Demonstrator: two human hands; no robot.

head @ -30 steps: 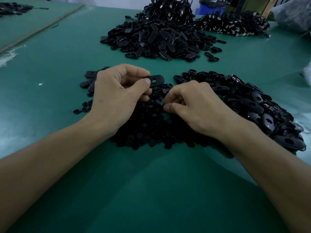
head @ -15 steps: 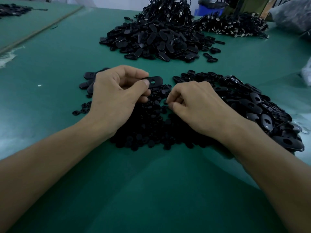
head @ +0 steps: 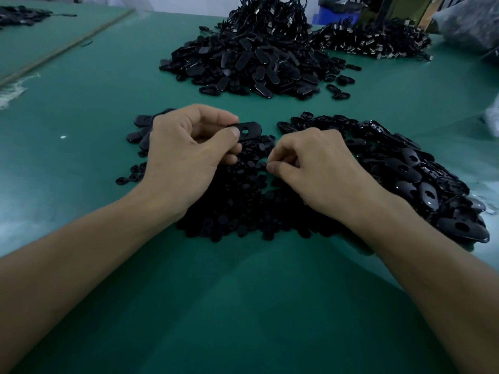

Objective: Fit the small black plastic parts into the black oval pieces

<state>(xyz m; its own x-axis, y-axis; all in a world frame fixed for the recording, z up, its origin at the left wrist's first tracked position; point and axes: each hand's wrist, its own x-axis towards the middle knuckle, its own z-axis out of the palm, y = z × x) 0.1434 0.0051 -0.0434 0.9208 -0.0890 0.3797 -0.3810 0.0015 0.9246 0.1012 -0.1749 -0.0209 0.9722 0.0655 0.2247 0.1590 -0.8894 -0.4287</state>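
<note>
My left hand [head: 186, 155] pinches a black oval piece [head: 249, 129] with a hole in it, holding it level just above a heap of small black plastic parts [head: 243, 206]. My right hand [head: 318, 171] rests on that heap with fingers curled and thumb against the fingertips; whether a small part sits between them is hidden. To the right lies a heap of black oval pieces [head: 410, 168] with open holes. A few more ovals [head: 140, 125] lie behind my left hand.
A green mat [head: 243, 306] covers the table. A large pile of black ovals [head: 251, 66] sits at the back centre, with a pile of clips with metal ends [head: 378, 41] at the back right. A blue bin [head: 337, 12] stands behind them.
My right hand's fingers have shifted slightly over the small parts, moving a little toward the oval piece. The left hand keeps the oval piece in nearly the same place.
</note>
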